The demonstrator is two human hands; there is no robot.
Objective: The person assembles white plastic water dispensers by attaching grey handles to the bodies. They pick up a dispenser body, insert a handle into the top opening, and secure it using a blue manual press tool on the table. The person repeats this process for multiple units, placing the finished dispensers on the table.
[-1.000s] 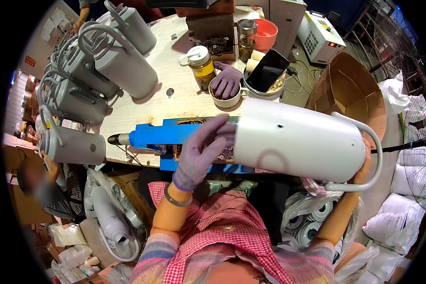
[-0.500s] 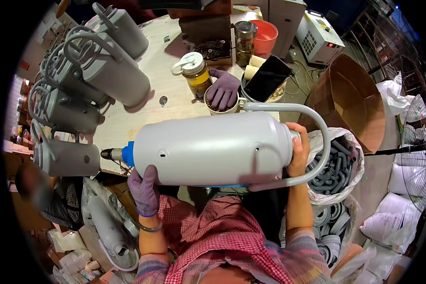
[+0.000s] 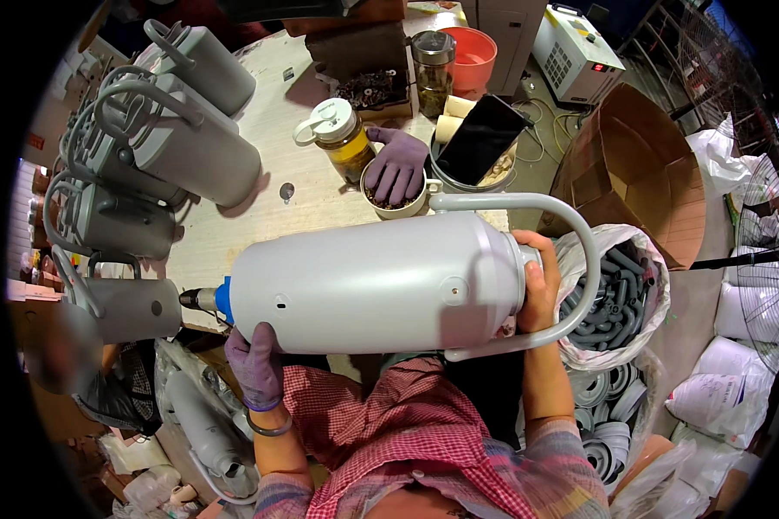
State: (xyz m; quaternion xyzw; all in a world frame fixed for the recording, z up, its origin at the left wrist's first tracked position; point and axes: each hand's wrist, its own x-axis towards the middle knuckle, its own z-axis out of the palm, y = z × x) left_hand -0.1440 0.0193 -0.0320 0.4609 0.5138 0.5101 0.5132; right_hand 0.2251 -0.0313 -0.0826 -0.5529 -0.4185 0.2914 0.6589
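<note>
A large grey vacuum jug point(image 3: 363, 285) lies on its side across my lap at the table's near edge. Its long curved handle point(image 3: 594, 259) loops out to the right. My left hand point(image 3: 255, 368), in a purple glove, grips the lower left end, thumb on the front and fingers hidden beneath. My bare right hand point(image 3: 537, 281) is closed around the neck, inside the handle loop. Two small holes show in the jug's side. Against its left end sits a blue collar point(image 3: 223, 300), joined to a dark and metal tool tip point(image 3: 197, 298).
Several finished-looking grey jugs point(image 3: 199, 138) stand at the left. Beyond my jug are a cup point(image 3: 402, 206) of small parts with a purple glove point(image 3: 398, 164) over it, a lidded jar point(image 3: 346, 143) and a phone point(image 3: 483, 138). At right, a bag point(image 3: 610, 294) holds grey handles.
The jug has come slightly nearer to me, both hands moving with it. A blue strip visible under its lower edge earlier is now out of sight. My view has also shifted a little.
</note>
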